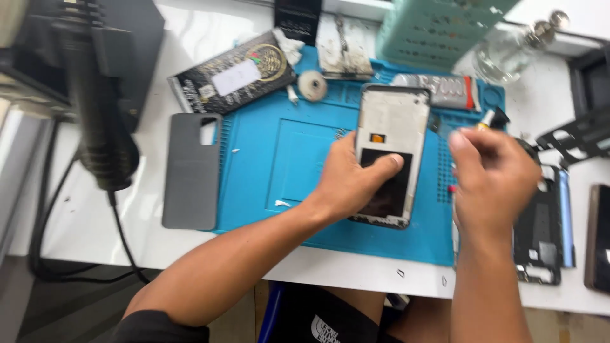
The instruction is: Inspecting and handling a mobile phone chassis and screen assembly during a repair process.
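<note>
My left hand [351, 180] holds an opened phone body [389, 136] from its left side, the thumb pressed across the dark lower part. The phone's pale inner frame faces up over a blue work mat [273, 171]. Just right of the phone, my right hand [492, 178] is closed around a small tube with a black and yellow tip [492, 118] that sticks out above the fingers. What lies inside the fist is hidden.
A grey phone back cover [192, 170] lies at the mat's left edge. A black handheld tool with a cable [95, 108] hangs at left. A dark box [232, 73], a tape roll [312, 85], a grey glue tube [445, 90] and a green basket [432, 28] sit behind. More phone parts [546, 228] lie at right.
</note>
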